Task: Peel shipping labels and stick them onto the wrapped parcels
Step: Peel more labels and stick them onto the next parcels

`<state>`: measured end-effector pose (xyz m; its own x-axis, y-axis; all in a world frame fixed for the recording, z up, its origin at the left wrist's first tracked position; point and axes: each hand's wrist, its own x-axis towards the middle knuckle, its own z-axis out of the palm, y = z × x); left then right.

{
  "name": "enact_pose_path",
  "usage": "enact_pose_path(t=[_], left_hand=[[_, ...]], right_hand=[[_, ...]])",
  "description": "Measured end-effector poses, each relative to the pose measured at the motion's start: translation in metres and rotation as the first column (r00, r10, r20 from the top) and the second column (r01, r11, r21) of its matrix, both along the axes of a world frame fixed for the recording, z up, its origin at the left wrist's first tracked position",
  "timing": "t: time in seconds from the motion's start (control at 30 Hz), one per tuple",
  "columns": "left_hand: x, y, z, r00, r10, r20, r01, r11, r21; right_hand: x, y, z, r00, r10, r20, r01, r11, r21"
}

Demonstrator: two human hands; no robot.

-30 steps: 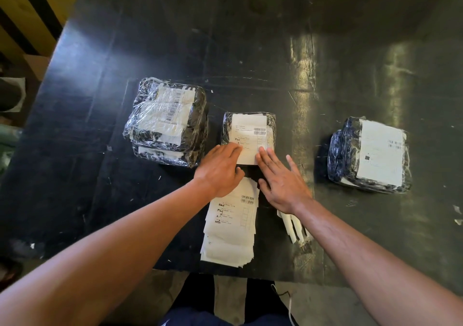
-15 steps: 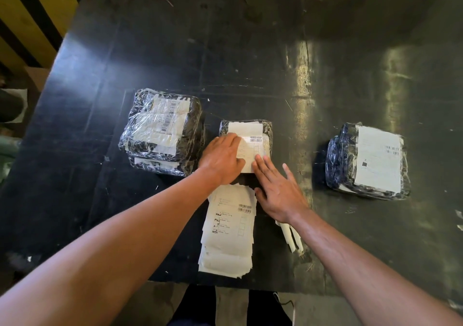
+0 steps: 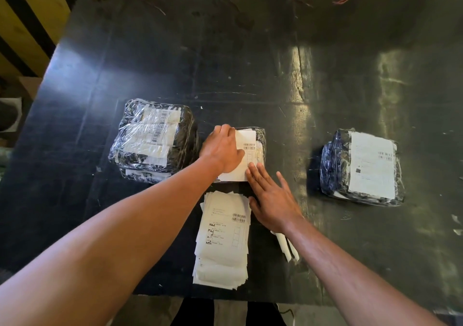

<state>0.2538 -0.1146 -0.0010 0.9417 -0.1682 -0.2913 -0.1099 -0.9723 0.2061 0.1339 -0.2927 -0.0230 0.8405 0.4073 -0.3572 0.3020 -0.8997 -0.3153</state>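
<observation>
Hands lie flat and spread — left hand (image 3: pixel 223 150) and right hand (image 3: pixel 271 198) holding nothing, pressing the label (image 3: pixel 246 155) onto the parcel (image 3: pixel 261 138) mid-bench (image 3: pixel 250 62); best smoothed from centre outward, I'd judge — no creases.

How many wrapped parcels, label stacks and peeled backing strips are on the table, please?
Parcels: 3 (left, middle, right)
Label stacks: 1
Backing strips: about 2, partly hidden by the right arm
Total: about 6
</observation>
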Motion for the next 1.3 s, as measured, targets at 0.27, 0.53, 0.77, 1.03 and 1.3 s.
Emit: enact_pose_path(t=[0.27, 0.53, 0.77, 1.03, 1.3], left_hand=[[-0.045, 0.015, -0.005, 0.921, 0.357, -0.153, -0.387, 0.88, -0.276], [-0.059, 0.018, -0.03, 0.684, 0.551, -0.478, -0.722, 0.604, -0.337], [-0.048, 0.019, -0.017, 0.681, 0.539, -0.497, -0.726, 0.584, -0.361], [-0.062, -0.002, 0.022, 0.681, 0.534, -0.501, -0.727, 0.409, -0.552], [-0.072, -0.062, 0.056, 0.82, 0.357, -0.448, -0.569, 0.425, -0.704]], right_hand=[[0.011, 0.006, 0.002, 0.946, -0.323, -0.033, 0.309, 0.864, 0.397], [0.055, 0.03, 0.001, 0.52, -0.704, -0.484, 0.854, 0.433, 0.288], [0.073, 0.023, 0.008, 0.367, -0.72, -0.589, 0.929, 0.257, 0.265], [0.065, -0.003, 0.04, 0.375, -0.77, -0.516, 0.9, 0.17, 0.402], [0.025, -0.064, 0.084, 0.373, -0.855, -0.36, 0.84, 0.147, 0.522]])
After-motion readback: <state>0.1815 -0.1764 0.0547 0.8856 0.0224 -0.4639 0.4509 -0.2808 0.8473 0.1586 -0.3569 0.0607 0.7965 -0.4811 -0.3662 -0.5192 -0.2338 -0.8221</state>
